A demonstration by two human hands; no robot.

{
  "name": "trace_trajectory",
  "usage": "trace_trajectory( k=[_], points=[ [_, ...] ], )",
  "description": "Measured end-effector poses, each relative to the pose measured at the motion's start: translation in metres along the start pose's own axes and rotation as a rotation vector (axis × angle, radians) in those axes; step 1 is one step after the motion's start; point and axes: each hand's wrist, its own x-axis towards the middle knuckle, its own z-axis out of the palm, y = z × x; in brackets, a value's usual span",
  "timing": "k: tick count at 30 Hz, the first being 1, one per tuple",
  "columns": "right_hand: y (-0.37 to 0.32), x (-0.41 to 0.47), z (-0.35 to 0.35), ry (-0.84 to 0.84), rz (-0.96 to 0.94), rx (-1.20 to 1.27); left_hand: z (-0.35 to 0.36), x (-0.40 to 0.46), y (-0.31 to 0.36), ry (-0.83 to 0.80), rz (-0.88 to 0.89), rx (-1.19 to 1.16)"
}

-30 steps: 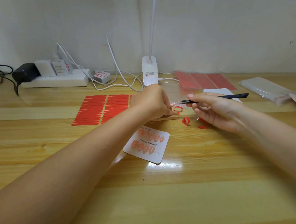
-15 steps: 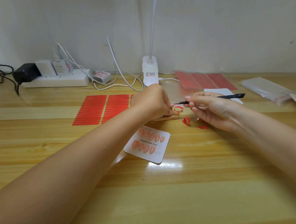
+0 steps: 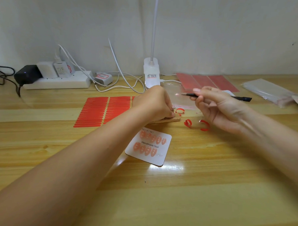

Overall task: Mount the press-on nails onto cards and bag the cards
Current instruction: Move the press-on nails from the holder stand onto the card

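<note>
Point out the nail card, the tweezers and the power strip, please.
nail card (image 3: 161, 158): head view, bare white lower corner.
tweezers (image 3: 241, 98): head view, black rear end.
power strip (image 3: 60, 83): head view, white front side.

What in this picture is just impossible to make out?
All in the head view:
- What the left hand presses at the wooden strip: its fingers are curled over it.
- Whether the tweezers tip carries a nail: the right hand is motion-blurred.
- The small print atop the nail card: too small.
- The lamp head: cut off at the top edge.
</note>
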Motion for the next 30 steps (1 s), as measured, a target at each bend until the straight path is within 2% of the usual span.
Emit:
trace_trajectory(
  k=[5, 11, 15, 20, 25, 30],
  points=[
    [-0.013, -0.011, 0.002, -0.035, -0.059, 0.048, -0.002, 0.001, 0.000, -0.021, 0.012, 0.039],
    [-0.002, -0.026, -0.004, -0.082, -0.004, 0.030, -0.003, -0.001, -0.001, -0.032, 0.081, 0.104],
    [0.011, -0.032, -0.005, -0.151, 0.030, -0.043, -0.011, -0.009, -0.008, 0.053, 0.138, 0.069],
    [0.024, -0.035, -0.005, -0.213, 0.078, -0.107, -0.025, -0.043, -0.031, 0.177, 0.377, 0.018],
    [0.031, -0.036, -0.001, -0.250, 0.076, -0.268, -0.018, -0.079, -0.060, 0.105, 0.455, 0.011],
    [0.032, -0.034, 0.004, -0.366, 0.053, -0.447, -0.004, -0.096, -0.071, 0.077, 0.478, 0.032]
  ],
)
